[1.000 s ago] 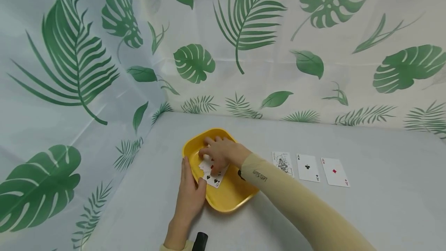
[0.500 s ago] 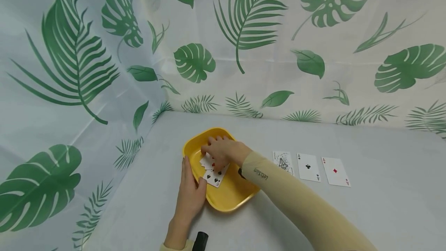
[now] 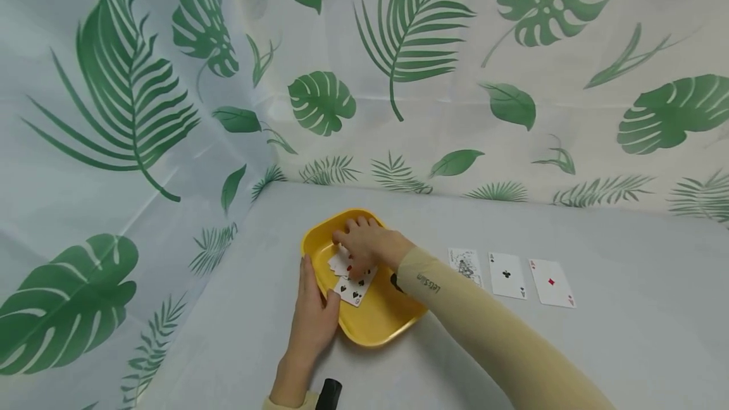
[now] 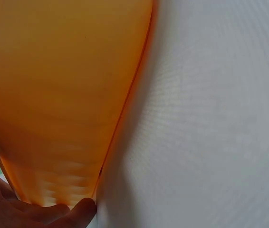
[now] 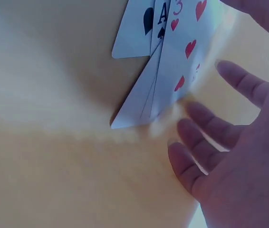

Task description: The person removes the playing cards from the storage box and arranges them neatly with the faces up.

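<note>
Inside a yellow tray (image 3: 376, 324) lies a loose pile of playing cards (image 3: 350, 291), face up where faces show. The right wrist view makes out a three of hearts (image 5: 178, 52), an ace of spades (image 5: 160, 26) and part of another spade card (image 5: 137, 33). My right hand (image 3: 361, 247) is over the pile, its fingers spread and relaxed with nothing held between them. My left hand (image 3: 312, 318) rests along the tray's left side, straight fingers against the outer wall and thumb at the rim. Parts of the cards are hidden under the right hand.
Right of the tray, three cards lie in a row on the white table (image 3: 626, 321): a joker (image 3: 466, 264), an ace of clubs (image 3: 507, 275) and an ace of diamonds (image 3: 551, 282). Leaf-printed curtains (image 3: 427, 100) hang behind and to the left.
The right hand's fingers have shifted slightly over the pile and spread a little. The left hand stays at the tray. The head view has moved very slightly.
</note>
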`<state>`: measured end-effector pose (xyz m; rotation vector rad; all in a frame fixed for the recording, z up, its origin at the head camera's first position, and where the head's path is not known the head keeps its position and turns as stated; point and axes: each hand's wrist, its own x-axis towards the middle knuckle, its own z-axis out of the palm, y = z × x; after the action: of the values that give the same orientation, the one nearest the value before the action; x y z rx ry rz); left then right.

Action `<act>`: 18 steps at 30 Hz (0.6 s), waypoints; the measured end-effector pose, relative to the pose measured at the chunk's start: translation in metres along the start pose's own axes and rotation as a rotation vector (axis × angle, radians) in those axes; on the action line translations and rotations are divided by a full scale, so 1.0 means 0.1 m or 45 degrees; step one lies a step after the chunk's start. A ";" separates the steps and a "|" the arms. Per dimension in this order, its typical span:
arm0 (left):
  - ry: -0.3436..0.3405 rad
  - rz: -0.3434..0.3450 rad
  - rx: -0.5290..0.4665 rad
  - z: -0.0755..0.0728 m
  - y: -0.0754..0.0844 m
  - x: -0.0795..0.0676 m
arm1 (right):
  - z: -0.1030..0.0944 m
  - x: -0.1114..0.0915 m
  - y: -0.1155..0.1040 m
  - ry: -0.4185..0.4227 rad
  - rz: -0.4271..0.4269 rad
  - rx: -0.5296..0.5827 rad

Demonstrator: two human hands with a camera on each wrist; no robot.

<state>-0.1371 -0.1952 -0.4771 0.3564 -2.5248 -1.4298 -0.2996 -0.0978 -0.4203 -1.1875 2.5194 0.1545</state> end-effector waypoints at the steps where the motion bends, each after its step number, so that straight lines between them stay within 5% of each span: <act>1: 0.000 0.003 -0.002 0.01 0.00 0.00 | 0.00 0.00 0.01 -0.002 0.012 0.012; 18: 0.010 0.014 0.001 -0.01 0.00 0.00 | 0.01 0.02 0.01 -0.038 -0.006 0.058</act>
<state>-0.1373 -0.1959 -0.4767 0.3470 -2.5176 -1.4208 -0.3011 -0.0986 -0.4224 -1.1649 2.4806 0.1120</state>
